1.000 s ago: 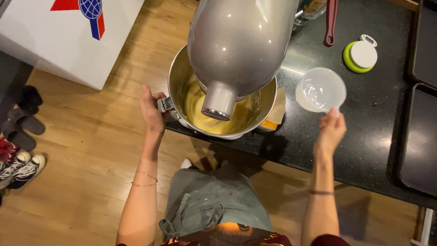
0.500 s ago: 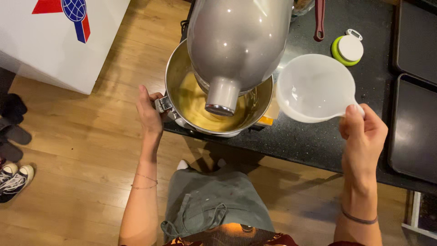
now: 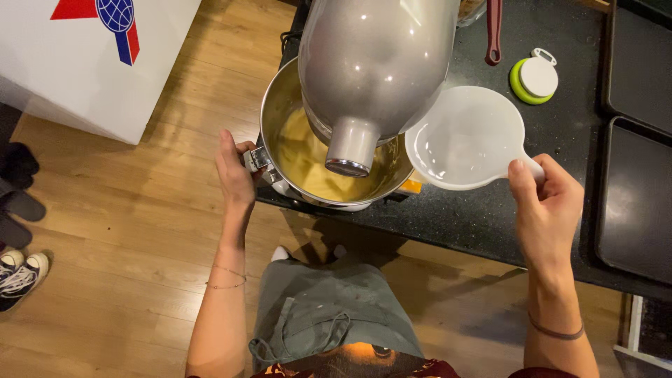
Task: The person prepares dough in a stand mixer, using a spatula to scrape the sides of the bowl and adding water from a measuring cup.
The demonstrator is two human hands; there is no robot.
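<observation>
Left hand (image 3: pixel 234 175) fingers gripping steel mixing bowl (image 3: pixel 280 112) handle, right hand (image 3: pixel 549 203) fingers pinching translucent white plastic measuring cup (image 3: pixel 465 140) handle beside bowl, over black table (image 3: pixel 476 217)

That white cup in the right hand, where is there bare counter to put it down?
Bare black counter lies between the white cup, the mixing bowl and the dark tray. Beside the green-rimmed lid and the red handle it is crowded.

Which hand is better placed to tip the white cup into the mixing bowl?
Probably the right hand: it holds the white cup by its handle, right beside the mixing bowl. The left hand is on the bowl's handle.
</observation>
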